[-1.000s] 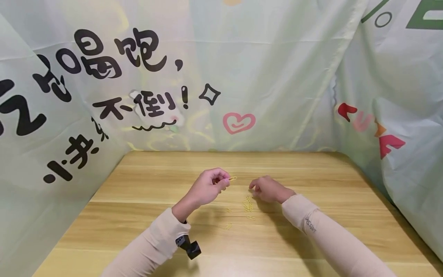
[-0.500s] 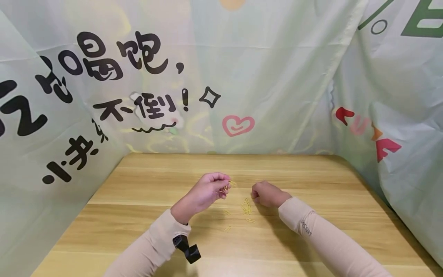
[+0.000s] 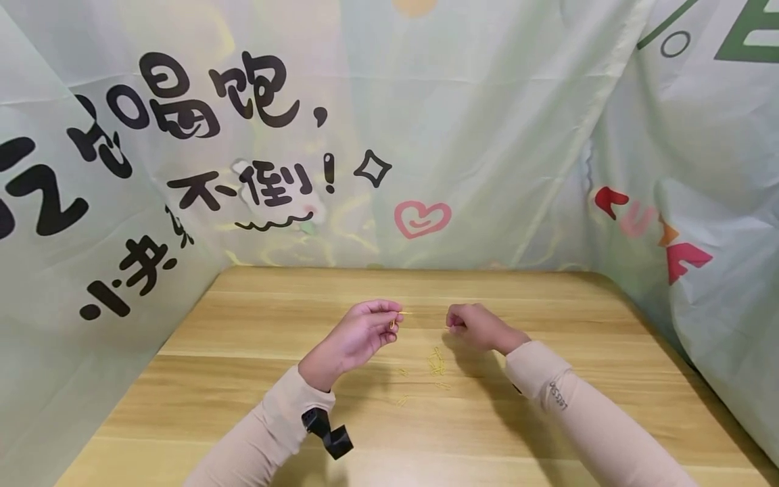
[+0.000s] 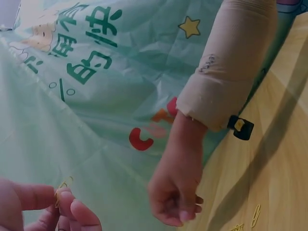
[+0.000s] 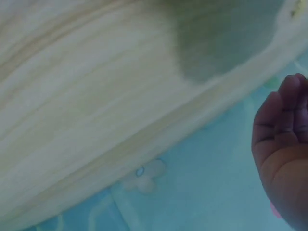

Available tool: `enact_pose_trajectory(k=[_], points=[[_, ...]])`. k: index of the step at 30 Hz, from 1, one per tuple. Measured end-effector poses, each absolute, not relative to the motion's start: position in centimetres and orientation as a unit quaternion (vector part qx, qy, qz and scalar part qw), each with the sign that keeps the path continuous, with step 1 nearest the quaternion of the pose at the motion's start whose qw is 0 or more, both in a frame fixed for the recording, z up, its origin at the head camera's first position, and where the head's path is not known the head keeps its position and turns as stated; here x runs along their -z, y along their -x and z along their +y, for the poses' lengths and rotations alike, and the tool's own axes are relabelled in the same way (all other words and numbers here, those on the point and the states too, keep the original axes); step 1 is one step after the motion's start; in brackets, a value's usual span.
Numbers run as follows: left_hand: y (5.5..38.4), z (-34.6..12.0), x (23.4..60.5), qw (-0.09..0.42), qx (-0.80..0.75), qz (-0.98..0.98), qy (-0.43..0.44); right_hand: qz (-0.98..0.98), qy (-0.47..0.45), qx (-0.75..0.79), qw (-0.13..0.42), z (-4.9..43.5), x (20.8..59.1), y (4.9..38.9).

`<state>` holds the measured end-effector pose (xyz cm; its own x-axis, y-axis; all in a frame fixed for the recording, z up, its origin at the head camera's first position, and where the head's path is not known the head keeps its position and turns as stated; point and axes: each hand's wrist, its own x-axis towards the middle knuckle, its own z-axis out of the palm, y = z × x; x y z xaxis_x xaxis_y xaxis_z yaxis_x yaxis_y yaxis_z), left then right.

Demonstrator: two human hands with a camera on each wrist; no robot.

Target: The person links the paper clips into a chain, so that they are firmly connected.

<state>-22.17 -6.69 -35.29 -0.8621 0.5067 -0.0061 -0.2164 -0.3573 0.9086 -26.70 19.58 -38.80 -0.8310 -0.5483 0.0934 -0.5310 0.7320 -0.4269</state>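
Observation:
My left hand (image 3: 356, 338) pinches yellow paper clips (image 4: 62, 187) between thumb and fingers, above the wooden table. In the head view one clip points right from the fingertips and another hangs lower, at the curled fingers. Across a short gap, my right hand (image 3: 483, 328) is curled, with thumb and forefinger together and a thin yellow end of a clip (image 3: 447, 329) at their tips; the rest of it is hidden. Below both hands lies a small pile of yellow paper clips (image 3: 437, 363). In the right wrist view, the right hand (image 5: 284, 144) shows only at the edge.
A loose paper clip (image 3: 443, 386) lies just in front of the pile, and a few more clips (image 3: 402, 401) lie to its left. Printed cloth (image 3: 487, 169) walls in the wooden table (image 3: 274, 297) at the back and sides. A black wrist camera (image 3: 328, 433) sits on the left sleeve.
My right hand has closed its fingers near the pile, then risen slightly away from it. The left hand has stayed nearly in place, turning so a second clip shows at its fingers.

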Motion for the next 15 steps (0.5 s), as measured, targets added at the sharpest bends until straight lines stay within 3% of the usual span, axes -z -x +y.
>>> enact_pose_trajectory(k=[15], points=[[22.2,-6.5,35.2,0.229,-0.79,0.55,-0.149,0.894,0.326,0.308,-0.003,19.6,35.8,25.9]])
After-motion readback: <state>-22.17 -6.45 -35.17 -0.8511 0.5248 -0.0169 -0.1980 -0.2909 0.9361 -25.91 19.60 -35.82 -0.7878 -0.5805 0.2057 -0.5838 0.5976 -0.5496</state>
